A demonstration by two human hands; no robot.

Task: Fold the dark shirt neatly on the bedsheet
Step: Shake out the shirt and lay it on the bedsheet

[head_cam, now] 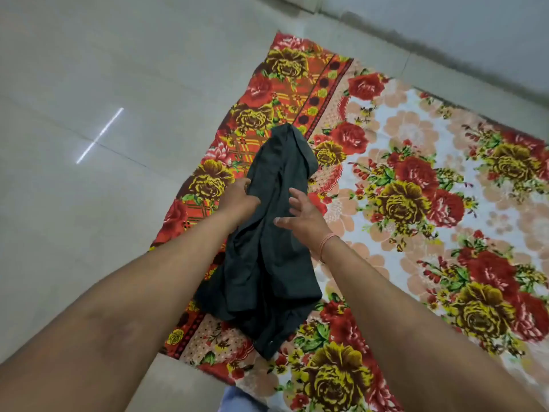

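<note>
The dark shirt (273,248) hangs bunched and crumpled over the left part of the floral bedsheet (416,188), its lower end touching the sheet. My left hand (237,197) grips the shirt's left edge near the top, fingers curled into the cloth. Just to the right of the fabric is my right hand (300,212), fingers spread and relaxed, holding nothing. A thin orange band circles my right wrist.
The bedsheet lies on a pale tiled floor (89,114), which stretches to the left and behind. A wall base (445,49) runs along the far side. A bit of light blue cloth (234,399) shows at the bottom edge.
</note>
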